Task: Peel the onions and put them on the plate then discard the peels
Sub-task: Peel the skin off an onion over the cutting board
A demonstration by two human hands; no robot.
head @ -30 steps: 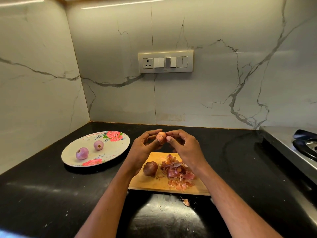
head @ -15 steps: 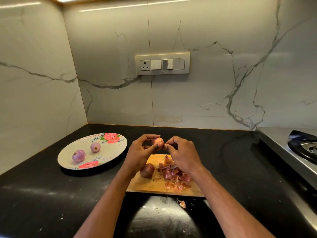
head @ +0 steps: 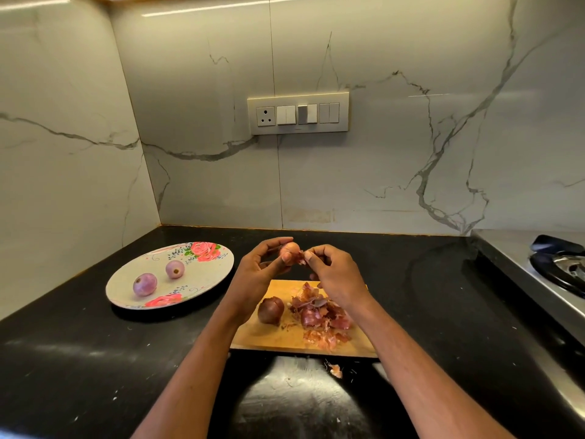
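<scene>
On the black worktop (head: 79, 359) sat a floral plate (head: 209, 280) with two peeled onions, beside a wooden chopping board (head: 278, 339) carrying peels (head: 319, 315) and one unpeeled onion (head: 270, 310). Above the board, the left hand (head: 256, 274) gripped a small onion (head: 289, 250) by its sides; the right hand (head: 335, 274) pinched its papery skin. It looked light, firm, probably slippery once bare.

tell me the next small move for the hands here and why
Probably the right hand should pull the pinched peel strip away from the onion that the left hand grips, dropping it on the peel pile. Skin still clings to that onion, so it is not ready for the plate.
</scene>
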